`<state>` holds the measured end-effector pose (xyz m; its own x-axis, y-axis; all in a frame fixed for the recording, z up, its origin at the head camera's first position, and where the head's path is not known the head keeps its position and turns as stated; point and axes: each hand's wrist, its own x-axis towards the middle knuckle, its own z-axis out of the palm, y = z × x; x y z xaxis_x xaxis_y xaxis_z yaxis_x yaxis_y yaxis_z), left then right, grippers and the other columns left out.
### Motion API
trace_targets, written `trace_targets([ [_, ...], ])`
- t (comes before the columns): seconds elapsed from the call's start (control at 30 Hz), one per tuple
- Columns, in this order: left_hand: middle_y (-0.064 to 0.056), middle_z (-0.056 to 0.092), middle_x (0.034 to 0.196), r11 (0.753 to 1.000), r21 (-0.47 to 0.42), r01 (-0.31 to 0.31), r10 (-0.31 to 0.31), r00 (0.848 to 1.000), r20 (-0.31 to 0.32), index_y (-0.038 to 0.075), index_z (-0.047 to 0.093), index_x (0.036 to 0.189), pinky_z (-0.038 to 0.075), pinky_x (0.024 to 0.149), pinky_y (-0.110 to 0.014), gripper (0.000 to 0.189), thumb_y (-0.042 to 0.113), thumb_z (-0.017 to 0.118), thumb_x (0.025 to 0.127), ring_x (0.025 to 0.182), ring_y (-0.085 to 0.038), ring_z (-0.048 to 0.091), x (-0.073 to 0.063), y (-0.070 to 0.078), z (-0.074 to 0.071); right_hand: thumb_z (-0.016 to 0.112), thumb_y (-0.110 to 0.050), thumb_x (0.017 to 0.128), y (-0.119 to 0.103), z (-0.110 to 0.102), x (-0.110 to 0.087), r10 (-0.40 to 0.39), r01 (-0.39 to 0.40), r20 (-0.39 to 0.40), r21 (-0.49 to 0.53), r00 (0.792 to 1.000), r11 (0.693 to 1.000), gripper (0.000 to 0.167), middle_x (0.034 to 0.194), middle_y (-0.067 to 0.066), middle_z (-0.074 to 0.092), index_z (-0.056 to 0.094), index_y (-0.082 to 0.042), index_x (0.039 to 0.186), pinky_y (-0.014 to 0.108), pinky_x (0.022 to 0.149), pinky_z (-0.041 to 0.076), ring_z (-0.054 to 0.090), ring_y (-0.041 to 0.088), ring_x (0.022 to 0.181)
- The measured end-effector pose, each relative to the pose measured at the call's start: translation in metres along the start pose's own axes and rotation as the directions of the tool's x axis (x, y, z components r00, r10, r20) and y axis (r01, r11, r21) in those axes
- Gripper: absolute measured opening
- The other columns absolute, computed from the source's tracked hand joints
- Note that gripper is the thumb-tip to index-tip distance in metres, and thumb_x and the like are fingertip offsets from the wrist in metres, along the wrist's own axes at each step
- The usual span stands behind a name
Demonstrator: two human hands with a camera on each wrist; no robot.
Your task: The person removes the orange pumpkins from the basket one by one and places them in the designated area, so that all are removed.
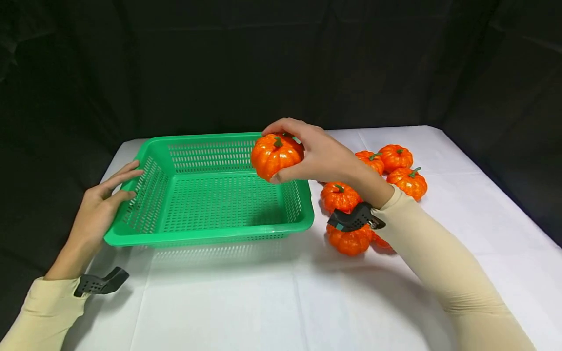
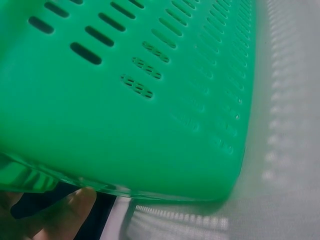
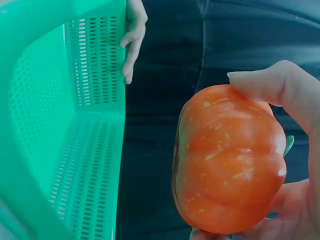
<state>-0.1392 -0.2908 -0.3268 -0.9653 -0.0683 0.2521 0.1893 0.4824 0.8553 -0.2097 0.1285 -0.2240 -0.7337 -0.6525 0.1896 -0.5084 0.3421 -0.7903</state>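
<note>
My right hand (image 1: 313, 151) grips a shiny orange toy pumpkin (image 1: 274, 158) with a green stem, thumb on one side and fingers on the other. The pumpkin is held over the right end of a green plastic basket (image 1: 210, 239) with slotted walls. In the right wrist view the pumpkin (image 3: 227, 160) fills the span between thumb and fingers; a second bit of green shows behind it. My left hand (image 1: 98, 204) rests at the basket's left rim with fingers fairly straight. The left wrist view shows the basket wall (image 2: 125, 140) close up, with a fingertip beside the rim.
Several more orange pumpkins (image 1: 340, 196) lie in a group right of the basket, some partly hidden by my right forearm. A white cloth (image 1: 219, 302) covers the table, and a black curtain (image 1: 246, 63) hangs behind it. Both wrists wear black straps.
</note>
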Motion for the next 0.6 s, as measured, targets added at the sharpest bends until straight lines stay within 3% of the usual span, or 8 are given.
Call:
trace_targets([
  [0.3,0.006,0.042,0.162,1.0,0.003,0.0,0.0,1.0,-0.004,0.003,0.057,0.149,0.011,0.123,-0.041,0.044,0.005,0.05,0.105,0.153,-0.016,0.025,0.0,0.0,0.001,0.083,-0.013,0.08,0.003,-0.021,-0.031,0.093,-0.094,-0.062,-0.017,0.994,0.995,0.064,0.123,0.003,0.059,0.057,-0.022,0.137,0.046,0.075,0.06,0.059,0.029,0.103],
  [0.4,0.005,0.041,0.162,1.0,-0.005,0.009,-0.009,1.0,0.004,0.003,0.056,0.149,0.011,0.123,-0.044,0.044,0.005,0.049,0.105,0.154,-0.017,0.024,0.001,0.001,0.004,0.081,-0.01,0.081,0.006,-0.029,-0.044,0.12,-0.121,-0.09,-0.001,0.989,0.993,0.061,0.122,0.004,0.061,0.059,-0.023,0.136,0.046,0.08,0.059,0.061,0.029,0.102],
  [0.6,0.005,0.041,0.162,1.0,0.004,0.015,-0.015,1.0,0.009,0.003,0.056,0.149,0.01,0.124,-0.049,0.045,0.005,0.049,0.105,0.154,-0.019,0.023,0.002,0.003,0.006,0.082,-0.014,0.083,0.012,-0.041,-0.072,0.228,-0.233,-0.152,-0.014,0.962,0.972,0.063,0.121,0.003,0.061,0.058,-0.028,0.139,0.043,0.082,0.058,0.06,0.027,0.104],
])
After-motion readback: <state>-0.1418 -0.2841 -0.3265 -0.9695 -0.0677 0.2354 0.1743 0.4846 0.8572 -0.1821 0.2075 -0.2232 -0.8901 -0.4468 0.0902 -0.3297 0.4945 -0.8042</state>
